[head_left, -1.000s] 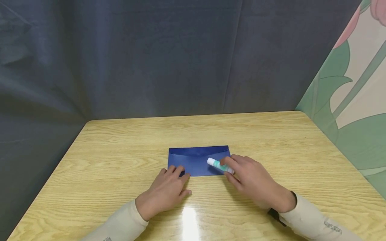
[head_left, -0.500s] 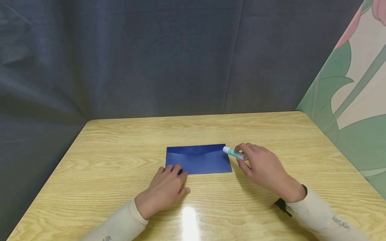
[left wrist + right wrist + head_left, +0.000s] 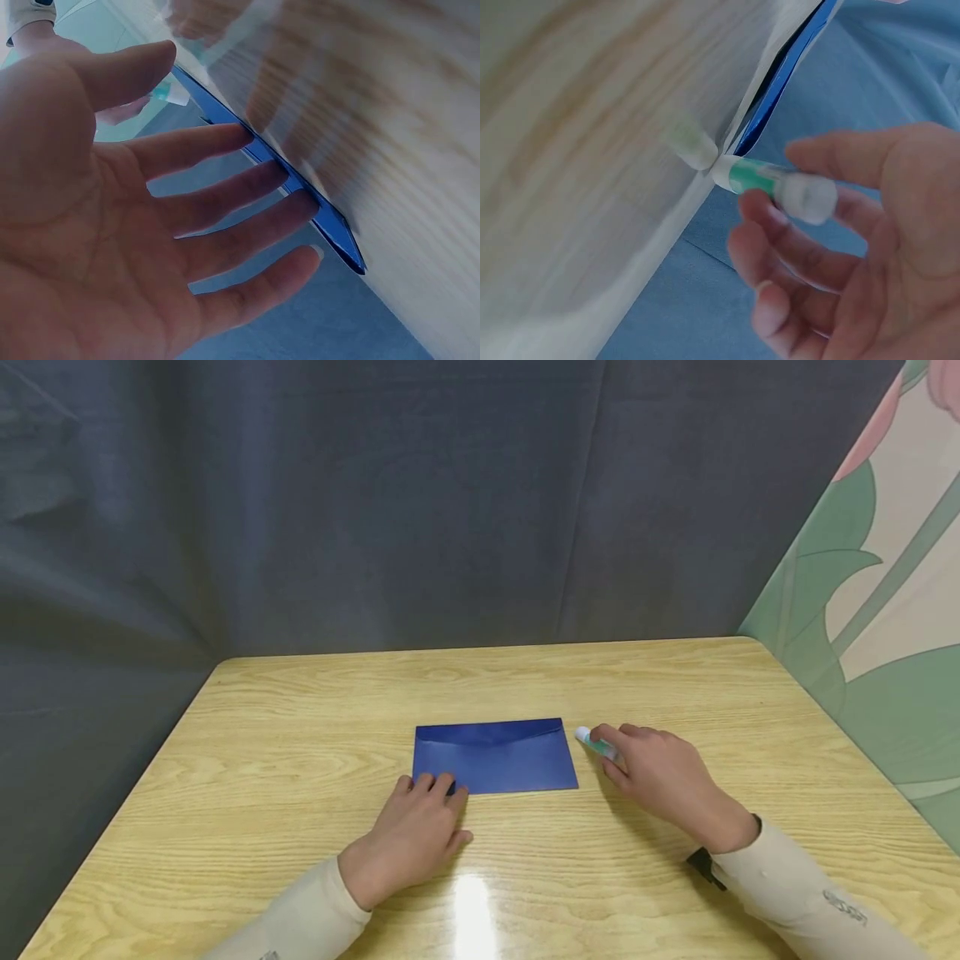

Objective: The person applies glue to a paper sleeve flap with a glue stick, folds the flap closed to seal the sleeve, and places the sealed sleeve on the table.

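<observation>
A dark blue envelope (image 3: 510, 762) lies on the wooden table with its flap side up and the flap folded down along the far edge. Fingertips of my left hand (image 3: 412, 839) rest on its near left corner, fingers extended and spread in the left wrist view. Just beyond the envelope's right edge, my right hand (image 3: 667, 781) pinches a white and green glue stick (image 3: 754, 178) between thumb and fingers. One white end of the stick is right at the tabletop in the right wrist view; the fingers cover part of it in the head view.
The wooden table (image 3: 300, 710) ends at a dark curtain (image 3: 405, 510) at the back and left. On the right stands a wall panel (image 3: 915, 693) painted with flowers and leaves. A bright light reflection lies on the near tabletop.
The glue stick and right hand have moved right, from over the envelope to beside it, and come down to the table. The envelope shifted slightly; the left hand stays on its corner.
</observation>
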Motion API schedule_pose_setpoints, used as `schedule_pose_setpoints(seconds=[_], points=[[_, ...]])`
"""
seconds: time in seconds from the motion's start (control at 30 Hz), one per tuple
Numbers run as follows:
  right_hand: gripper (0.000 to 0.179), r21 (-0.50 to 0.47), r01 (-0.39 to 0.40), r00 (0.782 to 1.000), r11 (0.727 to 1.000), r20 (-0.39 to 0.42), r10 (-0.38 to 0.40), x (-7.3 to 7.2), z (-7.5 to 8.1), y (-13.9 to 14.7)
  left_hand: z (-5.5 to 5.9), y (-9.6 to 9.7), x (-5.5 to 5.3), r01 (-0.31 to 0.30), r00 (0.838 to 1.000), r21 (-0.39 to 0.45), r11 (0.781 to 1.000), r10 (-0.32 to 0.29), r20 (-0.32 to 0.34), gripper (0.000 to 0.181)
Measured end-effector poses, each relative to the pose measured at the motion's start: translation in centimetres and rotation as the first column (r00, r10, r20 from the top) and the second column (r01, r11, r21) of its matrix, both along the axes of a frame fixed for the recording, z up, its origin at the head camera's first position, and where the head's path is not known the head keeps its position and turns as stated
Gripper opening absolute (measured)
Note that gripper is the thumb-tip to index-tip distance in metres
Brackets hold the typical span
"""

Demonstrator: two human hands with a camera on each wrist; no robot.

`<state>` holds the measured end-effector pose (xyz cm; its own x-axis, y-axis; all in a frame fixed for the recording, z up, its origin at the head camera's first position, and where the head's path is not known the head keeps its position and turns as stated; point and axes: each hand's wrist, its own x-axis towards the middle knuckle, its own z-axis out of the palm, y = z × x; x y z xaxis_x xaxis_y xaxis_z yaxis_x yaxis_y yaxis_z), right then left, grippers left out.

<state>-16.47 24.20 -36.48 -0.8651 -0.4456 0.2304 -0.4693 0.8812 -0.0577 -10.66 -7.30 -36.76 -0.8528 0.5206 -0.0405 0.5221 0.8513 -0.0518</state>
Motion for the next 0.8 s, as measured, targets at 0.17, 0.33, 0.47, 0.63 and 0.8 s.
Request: schedule_pose_setpoints(seconds=[0.17, 0.33, 0.47, 0.63, 0.8], points=[[0.033, 0.023, -0.032, 0.997, 0.999, 0.067, 0.030, -0.01, -0.10, -0.06, -0.01, 0.05, -0.03, 0.002, 1.000, -0.005, 1.000, -0.002, -0.005, 0.052], [0.035, 0.032, -0.054, 0.992, 0.998, 0.117, 0.050, -0.05, -0.23, -0.19, -0.01, 0.06, -0.02, 0.002, 1.000, -0.006, 1.000, -0.002, 0.006, 0.053], [0.031, 0.035, -0.110, 0.987, 0.993, 0.124, 0.105, -0.03, -0.38, -0.19, 0.00, 0.05, 0.03, 0.005, 1.000, -0.010, 1.000, -0.005, 0.007, 0.054], [0.030, 0.039, -0.161, 0.985, 0.986, 0.064, 0.158, 0.01, -0.71, -0.07, -0.01, 0.04, 0.08, 0.009, 1.000, -0.014, 1.000, -0.009, 0.003, 0.054], [0.035, 0.024, -0.168, 0.985, 0.986, 0.044, 0.167, -0.01, -0.80, -0.01, -0.11, 0.02, 0.07, 0.012, 1.000, -0.013, 1.000, -0.012, -0.004, 0.054]])
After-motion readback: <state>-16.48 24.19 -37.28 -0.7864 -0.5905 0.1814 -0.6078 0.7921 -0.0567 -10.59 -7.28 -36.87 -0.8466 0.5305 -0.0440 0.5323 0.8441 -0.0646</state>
